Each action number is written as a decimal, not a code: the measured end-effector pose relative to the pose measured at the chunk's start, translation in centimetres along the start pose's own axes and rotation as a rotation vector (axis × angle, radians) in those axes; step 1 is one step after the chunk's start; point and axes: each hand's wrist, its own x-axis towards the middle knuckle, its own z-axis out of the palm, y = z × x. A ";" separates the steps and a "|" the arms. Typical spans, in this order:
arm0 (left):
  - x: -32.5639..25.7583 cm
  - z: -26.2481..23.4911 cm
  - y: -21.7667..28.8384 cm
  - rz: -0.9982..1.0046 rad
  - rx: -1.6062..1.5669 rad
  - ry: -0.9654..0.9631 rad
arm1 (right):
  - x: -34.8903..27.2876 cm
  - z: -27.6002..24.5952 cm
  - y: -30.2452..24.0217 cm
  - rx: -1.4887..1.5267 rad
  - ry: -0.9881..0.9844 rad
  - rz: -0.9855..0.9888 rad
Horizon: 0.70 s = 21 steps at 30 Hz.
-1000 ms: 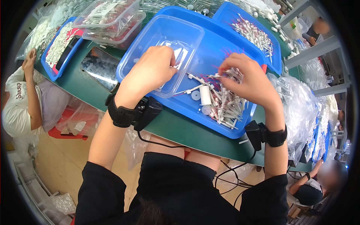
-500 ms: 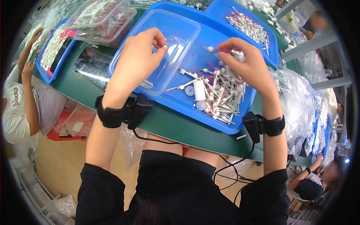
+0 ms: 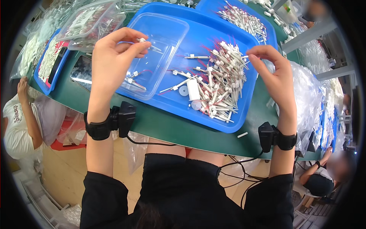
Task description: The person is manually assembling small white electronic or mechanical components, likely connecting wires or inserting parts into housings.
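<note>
My left hand (image 3: 114, 57) is closed in a pinch over the clear plastic box (image 3: 182, 34), its fingertips on a small white-capped thin rod (image 3: 142, 40). A few similar rods (image 3: 134, 82) with red threads lie in the box's near end. The box rests on the left part of a blue tray (image 3: 173, 103). To the right, my right hand (image 3: 275, 70) is closed at the tray's right rim, thumb and forefinger pinching a short thin white stick (image 3: 244, 57). Beside it is a heap of white rods with red threads (image 3: 223, 76).
A white cylinder (image 3: 193, 89) and translucent discs (image 3: 183, 91) lie in the tray. Another blue tray of rods (image 3: 244, 21) stands behind. At left are a phone (image 3: 81, 72), a lidded clear box (image 3: 85, 23) and a tray of white pieces (image 3: 49, 63). Plastic bags (image 3: 305, 103) lie right; people work nearby.
My left hand has moved left and now shows a white-capped rod in its pinch. My right hand has shifted right from above the heap to the tray's rim.
</note>
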 end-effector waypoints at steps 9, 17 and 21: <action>-1.3 -0.1 0.7 0.150 -0.029 0.228 | -0.3 6.0 -7.1 -0.076 -0.366 -0.418; -3.7 -1.4 1.0 0.084 -0.121 0.225 | -1.3 4.5 -4.7 -0.234 -0.465 -0.352; -4.1 -0.9 0.4 0.044 -0.157 0.191 | -2.8 3.8 -3.6 -0.399 -0.343 -0.375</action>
